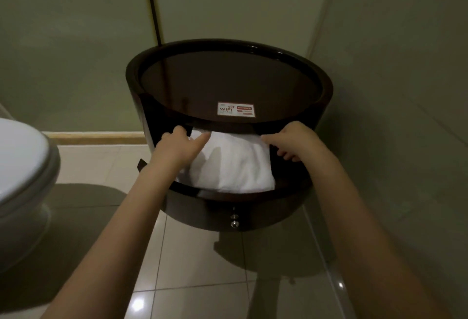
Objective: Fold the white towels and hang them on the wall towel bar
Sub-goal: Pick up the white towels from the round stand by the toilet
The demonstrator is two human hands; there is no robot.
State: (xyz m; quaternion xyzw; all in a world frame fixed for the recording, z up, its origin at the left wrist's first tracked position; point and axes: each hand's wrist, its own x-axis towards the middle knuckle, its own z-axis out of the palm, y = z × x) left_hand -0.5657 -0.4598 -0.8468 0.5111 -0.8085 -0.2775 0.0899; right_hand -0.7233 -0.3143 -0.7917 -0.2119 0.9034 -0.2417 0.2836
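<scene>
- Evidently, the drawer (222,213) of a round dark glossy wooden table (228,75) is left open for access.
- A soft white cloth towel (235,167) is stored inside.
- The left hand (178,142) and right hand (293,141) are laid on its far corners, likely for lifting; a closed grip cannot be told.

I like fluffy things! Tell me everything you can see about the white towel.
The white towel is soft-looking cloth, folded into a thick, slightly rumpled bundle. It lies flat in the open drawer of the round dark table. The left hand grips its far left corner, and the right hand touches its far right corner.
</scene>
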